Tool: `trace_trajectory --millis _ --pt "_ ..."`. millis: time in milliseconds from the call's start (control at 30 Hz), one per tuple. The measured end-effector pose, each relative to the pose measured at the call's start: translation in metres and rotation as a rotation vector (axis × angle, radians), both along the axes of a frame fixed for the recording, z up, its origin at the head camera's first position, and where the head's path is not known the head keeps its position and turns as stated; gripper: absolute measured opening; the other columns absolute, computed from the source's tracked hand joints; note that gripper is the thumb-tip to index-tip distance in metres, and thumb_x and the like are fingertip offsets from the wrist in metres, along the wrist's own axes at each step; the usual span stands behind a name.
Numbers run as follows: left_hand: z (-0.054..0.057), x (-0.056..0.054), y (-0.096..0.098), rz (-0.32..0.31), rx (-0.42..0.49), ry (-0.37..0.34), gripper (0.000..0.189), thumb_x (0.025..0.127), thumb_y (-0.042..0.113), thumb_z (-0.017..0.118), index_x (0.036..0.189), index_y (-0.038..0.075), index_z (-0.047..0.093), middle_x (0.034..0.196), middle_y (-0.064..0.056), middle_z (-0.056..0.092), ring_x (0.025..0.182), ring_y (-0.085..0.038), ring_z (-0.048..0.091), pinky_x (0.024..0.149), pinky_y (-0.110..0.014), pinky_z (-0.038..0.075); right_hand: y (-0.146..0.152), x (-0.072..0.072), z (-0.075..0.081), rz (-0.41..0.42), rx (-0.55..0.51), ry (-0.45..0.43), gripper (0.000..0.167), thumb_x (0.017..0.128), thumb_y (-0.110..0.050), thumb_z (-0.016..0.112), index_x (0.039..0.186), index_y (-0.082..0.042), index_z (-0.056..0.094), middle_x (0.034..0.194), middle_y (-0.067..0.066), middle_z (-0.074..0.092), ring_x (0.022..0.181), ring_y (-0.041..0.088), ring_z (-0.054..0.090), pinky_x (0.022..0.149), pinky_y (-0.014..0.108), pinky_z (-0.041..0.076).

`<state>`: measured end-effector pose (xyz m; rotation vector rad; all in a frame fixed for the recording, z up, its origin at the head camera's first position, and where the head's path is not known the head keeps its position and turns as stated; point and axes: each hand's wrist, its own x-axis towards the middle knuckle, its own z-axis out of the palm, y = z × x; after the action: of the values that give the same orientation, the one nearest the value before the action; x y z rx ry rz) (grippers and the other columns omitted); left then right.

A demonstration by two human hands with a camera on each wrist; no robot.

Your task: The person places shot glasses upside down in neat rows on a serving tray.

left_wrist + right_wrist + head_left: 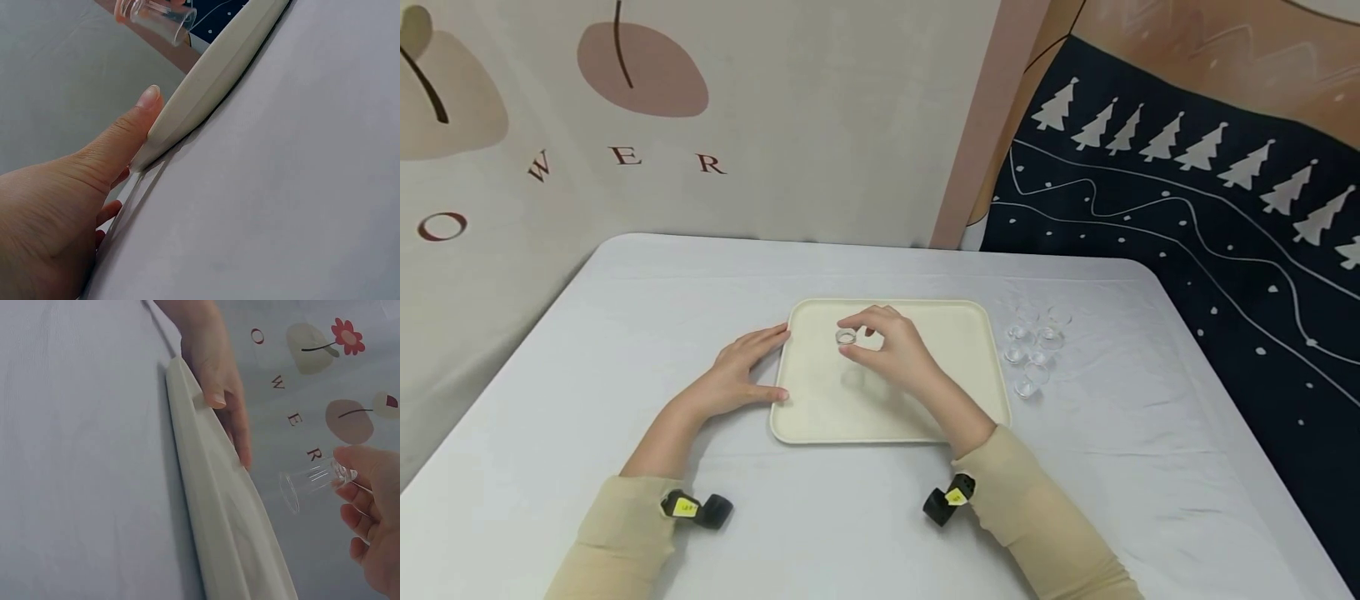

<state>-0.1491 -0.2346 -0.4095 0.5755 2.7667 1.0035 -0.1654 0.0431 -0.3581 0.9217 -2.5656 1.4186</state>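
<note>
My right hand (pixel 895 346) pinches a small clear shot glass (pixel 309 481) by its base between thumb and fingertips. The glass hangs above the cream tray (pixel 955 321), with its wide rim pointing down and its base up. In the left wrist view this glass (pixel 165 22) shows beyond the tray edge, apart from the tray. My left hand (pixel 737 375) rests at the tray's left edge with fingers spread and thumb apart. Its thumb (pixel 128 134) touches the tray rim in the left wrist view.
Several more clear glasses (pixel 1033 350) stand close together on the white-covered table (pixel 1150 467), just right of the tray. A printed cloth wall (pixel 820 125) rises behind the table. A dark cloth with white trees (pixel 1150 183) hangs at the right.
</note>
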Motion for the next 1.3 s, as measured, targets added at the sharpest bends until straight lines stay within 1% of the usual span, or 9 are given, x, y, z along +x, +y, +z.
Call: trace_trajectory --millis 67,200,300,500,600,767,1033,1167,1300 --pt "0.0 0.0 0.0 0.0 0.001 -0.002 0.1 0.071 0.039 0.083 0.149 0.004 0.032 0.156 -0.012 0.023 0.14 -0.041 0.013 0.109 -0.062 0.005 -0.007 -0.001 -0.004 -0.015 -0.003 0.001 0.028 0.083 -0.013 0.077 0.11 -0.008 0.071 0.101 0.0 0.067 0.091 0.021 0.055 0.074 0.041 0.049" --pt "0.0 0.0 0.0 0.0 -0.001 -0.002 0.1 0.071 0.041 0.083 0.149 0.005 0.032 0.156 -0.012 0.023 0.141 -0.041 0.012 0.109 -0.063 0.004 -0.02 -0.003 -0.011 -0.029 -0.025 0.017 0.028 0.082 -0.013 0.077 0.109 -0.008 0.071 0.102 0.001 0.068 0.09 0.019 0.054 0.074 0.04 0.049" --pt "0.0 0.001 0.0 -0.003 -0.003 0.002 0.099 0.071 0.041 0.083 0.149 0.005 0.032 0.156 -0.012 0.023 0.141 -0.041 0.012 0.109 -0.063 0.005 -0.029 -0.005 -0.014 -0.027 -0.041 0.018 0.028 0.083 -0.013 0.077 0.109 -0.008 0.071 0.103 0.001 0.068 0.091 0.021 0.055 0.075 0.04 0.049" --pt "0.0 0.001 -0.002 -0.017 -0.007 0.02 0.098 0.072 0.039 0.083 0.148 0.003 0.033 0.156 -0.012 0.023 0.14 -0.041 0.014 0.109 -0.063 0.006 -0.044 -0.008 -0.02 -0.047 -0.02 -0.003 0.028 0.084 -0.017 0.076 0.111 -0.01 0.07 0.103 -0.001 0.067 0.092 0.019 0.054 0.075 0.025 0.044" --pt "-0.001 0.0 -0.003 -0.018 -0.01 0.028 0.098 0.072 0.039 0.083 0.148 0.003 0.033 0.156 -0.012 0.024 0.14 -0.041 0.015 0.109 -0.063 0.006 -0.051 -0.01 -0.021 -0.056 -0.007 -0.012 0.029 0.084 -0.018 0.076 0.112 -0.011 0.07 0.103 -0.002 0.066 0.093 0.018 0.054 0.075 0.022 0.042" --pt "0.0 0.0 -0.003 -0.024 -0.001 0.051 0.097 0.072 0.039 0.083 0.147 0.002 0.034 0.155 -0.014 0.025 0.139 -0.042 0.016 0.108 -0.063 0.007 -0.058 -0.013 -0.023 -0.063 0.021 -0.032 0.03 0.084 -0.019 0.076 0.113 -0.012 0.07 0.103 -0.002 0.066 0.093 0.016 0.054 0.078 0.023 0.041" --pt "-0.001 0.0 -0.003 -0.026 0.001 0.057 0.097 0.072 0.038 0.083 0.147 0.001 0.035 0.154 -0.015 0.026 0.139 -0.042 0.016 0.108 -0.064 0.007 -0.064 -0.016 -0.029 -0.07 0.061 -0.047 0.03 0.083 -0.019 0.077 0.111 -0.012 0.07 0.103 -0.003 0.067 0.094 0.016 0.056 0.082 0.024 0.04" --pt "-0.001 0.0 -0.003 -0.014 -0.001 0.041 0.098 0.072 0.041 0.082 0.147 0.003 0.034 0.155 -0.014 0.025 0.139 -0.042 0.016 0.108 -0.064 0.006 -0.064 -0.016 -0.03 -0.07 0.065 -0.074 0.031 0.083 -0.02 0.077 0.112 -0.013 0.07 0.105 -0.003 0.066 0.094 0.015 0.055 0.082 0.024 0.042" --pt "-0.002 0.0 -0.002 -0.005 -0.01 0.02 0.099 0.072 0.043 0.082 0.148 0.004 0.033 0.155 -0.013 0.025 0.14 -0.041 0.015 0.109 -0.063 0.005 -0.062 -0.014 -0.028 -0.075 0.084 -0.076 0.035 0.083 -0.023 0.077 0.116 -0.014 0.068 0.106 -0.003 0.066 0.095 0.014 0.055 0.082 0.025 0.042"
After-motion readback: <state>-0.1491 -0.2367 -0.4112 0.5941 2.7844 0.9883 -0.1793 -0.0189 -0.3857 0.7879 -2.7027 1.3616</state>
